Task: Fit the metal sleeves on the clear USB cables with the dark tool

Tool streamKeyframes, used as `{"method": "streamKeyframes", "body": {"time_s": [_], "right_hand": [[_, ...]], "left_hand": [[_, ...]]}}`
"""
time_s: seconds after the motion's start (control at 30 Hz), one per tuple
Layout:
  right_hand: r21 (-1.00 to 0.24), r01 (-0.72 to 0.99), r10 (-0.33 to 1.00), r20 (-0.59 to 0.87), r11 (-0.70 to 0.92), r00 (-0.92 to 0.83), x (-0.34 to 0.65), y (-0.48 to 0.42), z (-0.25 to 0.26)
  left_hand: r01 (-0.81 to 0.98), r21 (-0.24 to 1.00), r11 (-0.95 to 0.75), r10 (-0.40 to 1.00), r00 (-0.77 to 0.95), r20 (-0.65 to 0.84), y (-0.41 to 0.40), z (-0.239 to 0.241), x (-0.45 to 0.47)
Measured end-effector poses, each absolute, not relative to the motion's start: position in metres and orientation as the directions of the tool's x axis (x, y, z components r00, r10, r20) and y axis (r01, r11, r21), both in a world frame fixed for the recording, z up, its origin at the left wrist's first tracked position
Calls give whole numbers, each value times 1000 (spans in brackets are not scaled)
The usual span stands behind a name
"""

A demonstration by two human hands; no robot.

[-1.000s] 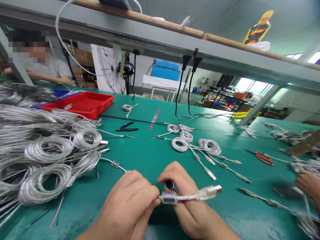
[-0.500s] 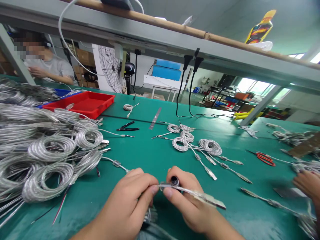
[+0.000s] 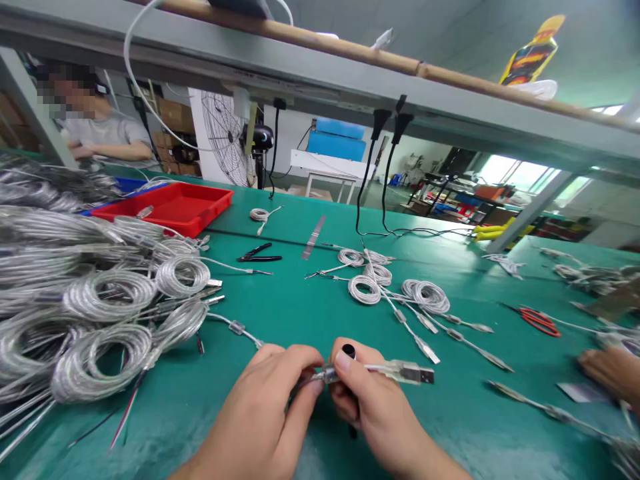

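Observation:
Both of my hands meet low in the middle, over the green table (image 3: 310,313). My left hand (image 3: 270,413) pinches a clear silver cable just left of its ferrite bead. My right hand (image 3: 373,407) grips the same cable at the bead, and a black pen-like tool (image 3: 349,351) sticks up between its fingers. The cable's clear USB plug (image 3: 407,371) points right, past my right thumb. A large heap of coiled silver cables (image 3: 95,300) lies to the left of my left hand.
Several small cable coils (image 3: 395,287) lie mid-table, with black pliers (image 3: 257,255) and a metal strip (image 3: 313,237) behind. A red tray (image 3: 167,207) stands at back left, red scissors (image 3: 540,320) at right. Another person's hand (image 3: 607,373) works at the right edge; a seated person is at far left.
The USB plug dipped down to the right, then came back level. My hands have shifted slightly lower and rightward, still gripping the cable.

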State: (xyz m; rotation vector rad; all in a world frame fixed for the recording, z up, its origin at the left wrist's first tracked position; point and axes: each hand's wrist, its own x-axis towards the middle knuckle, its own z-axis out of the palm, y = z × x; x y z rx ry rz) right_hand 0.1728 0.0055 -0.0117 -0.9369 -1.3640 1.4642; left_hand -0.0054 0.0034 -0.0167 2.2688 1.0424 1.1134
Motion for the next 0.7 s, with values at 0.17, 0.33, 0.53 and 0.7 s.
{"method": "streamKeyframes", "body": {"time_s": [0.17,0.33,0.53,0.7], "right_hand": [[-979,-187,941,-13,-81,-337,172,7,-14],[-982,82,942,136,168,-307,180,8,-8],[-808,473,921,205,350,-331,184,10,-2],[-769,555,930,141,318,-339,184,8,-1]], "left_hand": [[422,715,-557,821,410,397,5,-21,-8],[342,849,-402,888,372,271,8,-14,-9],[216,961,-172,933,350,89,10,-7,-7],[226,948,-223,920,371,128,11,-10,-8]]}}
